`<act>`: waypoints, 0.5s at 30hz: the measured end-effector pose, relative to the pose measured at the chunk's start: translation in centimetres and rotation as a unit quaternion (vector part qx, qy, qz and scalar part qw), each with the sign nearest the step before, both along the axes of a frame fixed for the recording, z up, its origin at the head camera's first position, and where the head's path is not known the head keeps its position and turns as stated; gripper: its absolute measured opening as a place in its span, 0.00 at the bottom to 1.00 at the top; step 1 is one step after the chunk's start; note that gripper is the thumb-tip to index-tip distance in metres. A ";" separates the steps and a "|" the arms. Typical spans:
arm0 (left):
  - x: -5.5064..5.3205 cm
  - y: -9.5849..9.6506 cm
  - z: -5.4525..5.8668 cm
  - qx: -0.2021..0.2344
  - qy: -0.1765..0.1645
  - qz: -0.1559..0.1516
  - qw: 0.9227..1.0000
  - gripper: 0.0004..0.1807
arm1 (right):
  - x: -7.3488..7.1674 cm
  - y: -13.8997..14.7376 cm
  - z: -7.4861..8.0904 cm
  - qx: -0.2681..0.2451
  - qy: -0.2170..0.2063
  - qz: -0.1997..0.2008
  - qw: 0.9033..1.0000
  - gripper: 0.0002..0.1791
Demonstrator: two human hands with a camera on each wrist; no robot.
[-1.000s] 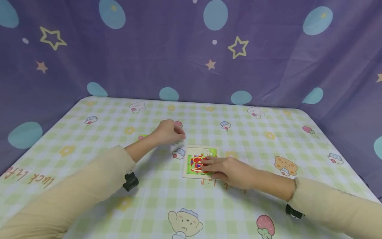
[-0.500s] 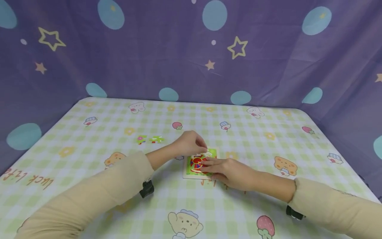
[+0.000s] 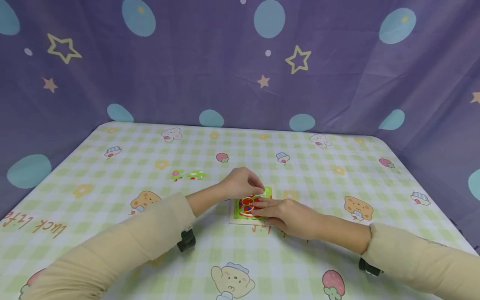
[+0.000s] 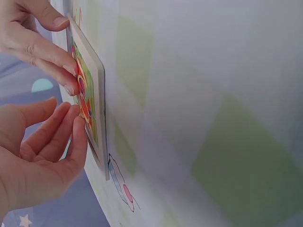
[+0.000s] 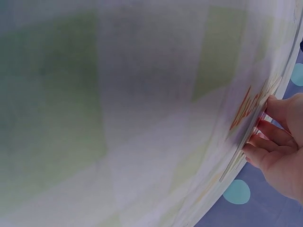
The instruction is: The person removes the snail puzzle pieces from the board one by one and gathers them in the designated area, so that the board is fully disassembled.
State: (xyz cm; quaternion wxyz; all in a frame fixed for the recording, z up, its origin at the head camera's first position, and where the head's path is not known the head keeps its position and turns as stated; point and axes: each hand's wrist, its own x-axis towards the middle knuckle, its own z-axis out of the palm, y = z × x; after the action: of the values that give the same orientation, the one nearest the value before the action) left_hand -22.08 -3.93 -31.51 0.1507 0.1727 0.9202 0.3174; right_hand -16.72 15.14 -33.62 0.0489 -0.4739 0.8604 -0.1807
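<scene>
A small jigsaw puzzle board (image 3: 246,212) lies flat on the table, with a pale rim and a green, red and blue picture. My right hand (image 3: 290,214) rests its fingers on the picture from the right, its thumb at the near edge. From the upper left, my left hand (image 3: 241,183) touches the board's far part with its fingertips. In the left wrist view the left thumb (image 4: 41,111) stands apart from the fingers, and no piece shows between them. The left hand hides the board's upper left. Two loose green puzzle pieces (image 3: 196,174) lie left of the board.
The table wears a green and white checked cloth (image 3: 322,266) with printed cartoon figures. Behind it hangs a purple curtain (image 3: 225,79) with stars and blue ovals. A small black device (image 3: 186,239) sits under the left wrist.
My left hand has moved right, from beside the board onto its far part, uncovering the loose pieces. The right hand has stayed on the board.
</scene>
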 end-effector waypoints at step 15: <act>-0.1 -0.1 -0.2 0.082 -0.103 0.074 0.989 0.14 | 0.1 0.0 -0.1 0.006 0.008 -0.007 1.000 0.21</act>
State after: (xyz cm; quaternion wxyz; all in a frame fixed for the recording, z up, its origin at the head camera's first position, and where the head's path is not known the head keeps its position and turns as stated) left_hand -22.16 -4.04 -31.70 0.2059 0.0827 0.8810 0.4179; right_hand -16.62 15.13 -33.73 0.0433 -0.4692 0.8650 -0.1722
